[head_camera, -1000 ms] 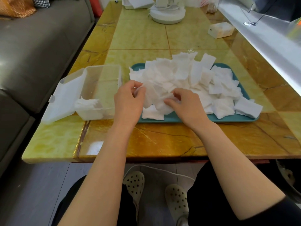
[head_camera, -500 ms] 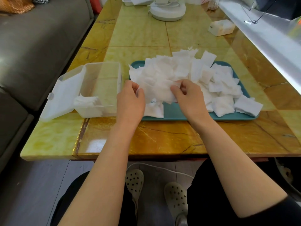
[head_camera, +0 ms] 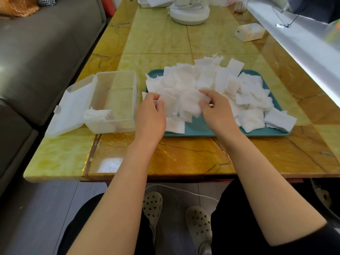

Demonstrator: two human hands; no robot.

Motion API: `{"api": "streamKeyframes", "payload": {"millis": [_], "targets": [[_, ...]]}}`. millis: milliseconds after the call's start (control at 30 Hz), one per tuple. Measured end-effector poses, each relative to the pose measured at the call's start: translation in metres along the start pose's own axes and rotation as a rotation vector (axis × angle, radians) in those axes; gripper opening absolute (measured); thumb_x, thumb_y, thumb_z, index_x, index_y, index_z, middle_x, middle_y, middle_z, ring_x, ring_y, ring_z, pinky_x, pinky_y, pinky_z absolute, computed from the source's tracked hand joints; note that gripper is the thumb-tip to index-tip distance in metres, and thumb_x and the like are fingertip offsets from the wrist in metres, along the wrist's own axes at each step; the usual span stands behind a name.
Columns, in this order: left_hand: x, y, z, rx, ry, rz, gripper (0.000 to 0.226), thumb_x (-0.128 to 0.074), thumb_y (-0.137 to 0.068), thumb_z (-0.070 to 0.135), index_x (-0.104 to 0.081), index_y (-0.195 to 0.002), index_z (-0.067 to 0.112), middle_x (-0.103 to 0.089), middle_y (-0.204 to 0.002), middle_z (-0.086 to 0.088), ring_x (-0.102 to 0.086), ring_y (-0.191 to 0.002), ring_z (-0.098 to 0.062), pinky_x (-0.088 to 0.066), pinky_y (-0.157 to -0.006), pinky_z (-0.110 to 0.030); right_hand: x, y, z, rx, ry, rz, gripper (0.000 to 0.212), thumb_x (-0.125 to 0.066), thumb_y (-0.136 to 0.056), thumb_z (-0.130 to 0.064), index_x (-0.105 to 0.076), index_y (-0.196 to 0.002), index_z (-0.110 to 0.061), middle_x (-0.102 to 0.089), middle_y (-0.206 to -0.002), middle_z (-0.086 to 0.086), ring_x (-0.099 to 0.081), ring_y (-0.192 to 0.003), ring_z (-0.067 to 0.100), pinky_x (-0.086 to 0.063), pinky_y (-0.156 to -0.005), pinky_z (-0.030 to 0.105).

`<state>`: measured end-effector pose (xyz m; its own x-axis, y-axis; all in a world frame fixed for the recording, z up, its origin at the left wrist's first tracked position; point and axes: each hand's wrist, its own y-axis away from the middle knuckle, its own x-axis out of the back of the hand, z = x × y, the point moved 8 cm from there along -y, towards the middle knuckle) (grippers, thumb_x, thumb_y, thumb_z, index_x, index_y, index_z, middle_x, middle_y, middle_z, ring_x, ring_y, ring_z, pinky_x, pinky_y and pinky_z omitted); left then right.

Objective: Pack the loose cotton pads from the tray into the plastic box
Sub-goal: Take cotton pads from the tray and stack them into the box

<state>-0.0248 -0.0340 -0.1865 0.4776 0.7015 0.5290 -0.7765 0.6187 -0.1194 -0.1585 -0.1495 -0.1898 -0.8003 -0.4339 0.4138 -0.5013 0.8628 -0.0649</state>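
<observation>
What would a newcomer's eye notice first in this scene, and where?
A big heap of white square cotton pads fills the teal plastic tray on the yellow stone table. The left hand and the right hand each pinch pads at its near edge. Left of the tray stands the clear plastic box, lid open, a few pads inside.

I sit at a long, glossy tabletop (head_camera: 158, 39) of yellow-green and amber stone-look slabs, with light glaring off its near edge. A grey sofa (head_camera: 46, 43) runs along my left, with an orange cushion (head_camera: 20, 8) and a houndstooth cushion (head_camera: 46, 0) at its far end. A bright white ledge (head_camera: 303, 45) lines my right. Below are a grey floor (head_camera: 36, 218), a white cable (head_camera: 184, 190) and my pale clogs (head_camera: 152, 205).
</observation>
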Motion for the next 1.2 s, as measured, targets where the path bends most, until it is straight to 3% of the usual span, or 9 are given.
{"api": "streamKeyframes", "payload": {"millis": [67,133,333,500,667,800,933,1067,1200], "targets": [[-0.005,0.0,0.0,0.016,0.06,-0.041,0.023,-0.041,-0.101,0.019,-0.058,-0.114,0.011,-0.062,-0.093,0.004,-0.059,-0.091,-0.017,-0.052,-0.085,-0.037,-0.014,0.005,0.003,-0.158,-0.331,-0.151,0.022,-0.045,-0.098,-0.009,-0.065,-0.105,-0.014,-0.057,-0.079,0.0,-0.046,-0.068,0.009,-0.043,-0.063,0.018],[-0.011,0.0,0.0,0.051,0.149,-0.087,0.02,-0.04,-0.101,0.019,-0.059,-0.1,0.014,-0.063,-0.092,0.001,-0.062,-0.092,-0.021,-0.054,-0.085,-0.043,-0.022,0.008,0.001,-0.201,-0.427,-0.23,0.018,-0.048,-0.098,-0.013,-0.065,-0.093,-0.017,-0.058,-0.079,0.004,-0.049,-0.068,0.009,-0.046,-0.061,0.015],[-0.02,0.002,-0.001,0.135,0.312,-0.185,0.026,-0.043,-0.099,0.012,-0.065,-0.112,0.008,-0.068,-0.109,-0.008,-0.065,-0.098,-0.02,-0.057,-0.069,-0.019,-0.023,0.007,-0.012,-0.109,-0.499,-0.245,0.012,-0.052,-0.096,-0.017,-0.064,-0.098,-0.014,-0.069,-0.083,-0.001,-0.065,-0.068,0.003,-0.053,-0.064,0.016],[-0.015,0.004,0.004,0.142,0.369,-0.171,0.024,-0.042,-0.097,0.009,-0.064,-0.101,0.016,-0.068,-0.098,-0.001,-0.065,-0.093,-0.015,-0.056,-0.072,-0.019,-0.019,0.006,-0.013,-0.001,-0.277,-0.18,0.011,-0.052,-0.096,-0.015,-0.061,-0.098,-0.008,-0.069,-0.092,0.011,-0.068,-0.079,0.014,-0.058,-0.063,0.023],[-0.011,0.008,0.01,0.134,0.458,-0.17,0.03,-0.044,-0.098,0.012,-0.063,-0.078,0.026,-0.067,-0.083,0.004,-0.065,-0.084,-0.011,-0.055,-0.066,-0.015,-0.014,0.004,-0.009,0.043,-0.111,-0.087,0.008,-0.055,-0.094,-0.017,-0.06,-0.096,-0.011,-0.064,-0.098,0.006,-0.064,-0.085,0.014,-0.057,-0.058,0.023],[-0.012,0.008,0.008,0.181,0.485,-0.161,0.026,-0.042,-0.1,0.017,-0.064,-0.087,0.021,-0.069,-0.092,-0.004,-0.067,-0.087,-0.015,-0.056,-0.066,-0.017,-0.014,0.006,-0.01,0.059,-0.105,-0.08,0.008,-0.056,-0.093,-0.019,-0.06,-0.096,-0.012,-0.061,-0.098,0.003,-0.064,-0.079,0.012,-0.057,-0.057,0.022],[-0.018,0.009,0.004,0.286,0.568,-0.206,0.032,-0.039,-0.101,0.037,-0.062,-0.095,0.016,-0.07,-0.098,-0.01,-0.069,-0.09,-0.02,-0.058,-0.07,-0.023,-0.013,0.005,-0.009,0.069,-0.091,-0.071,0.006,-0.057,-0.093,-0.018,-0.059,-0.094,-0.013,-0.06,-0.097,0.004,-0.064,-0.076,0.012,-0.056,-0.055,0.021],[-0.013,0.01,0.01,0.182,0.555,-0.173,0.027,-0.044,-0.101,0.017,-0.063,-0.082,0.019,-0.067,-0.094,-0.006,-0.067,-0.092,-0.02,-0.057,-0.067,-0.019,-0.008,0.006,-0.012,0.118,-0.087,0.0,0.005,-0.06,-0.091,-0.016,-0.056,-0.095,-0.015,-0.058,-0.091,-0.002,-0.063,-0.077,0.017,-0.057,-0.055,0.024],[-0.01,0.008,0.006,0.189,0.553,-0.129,0.029,-0.042,-0.101,0.015,-0.06,-0.08,0.02,-0.064,-0.092,-0.002,-0.064,-0.093,-0.017,-0.056,-0.066,-0.017,0.001,0.003,-0.012,0.142,-0.098,0.11,0.007,-0.063,-0.088,-0.012,-0.058,-0.085,-0.014,-0.058,-0.077,-0.003,-0.06,-0.07,0.019,-0.053,-0.055,0.019]]}}
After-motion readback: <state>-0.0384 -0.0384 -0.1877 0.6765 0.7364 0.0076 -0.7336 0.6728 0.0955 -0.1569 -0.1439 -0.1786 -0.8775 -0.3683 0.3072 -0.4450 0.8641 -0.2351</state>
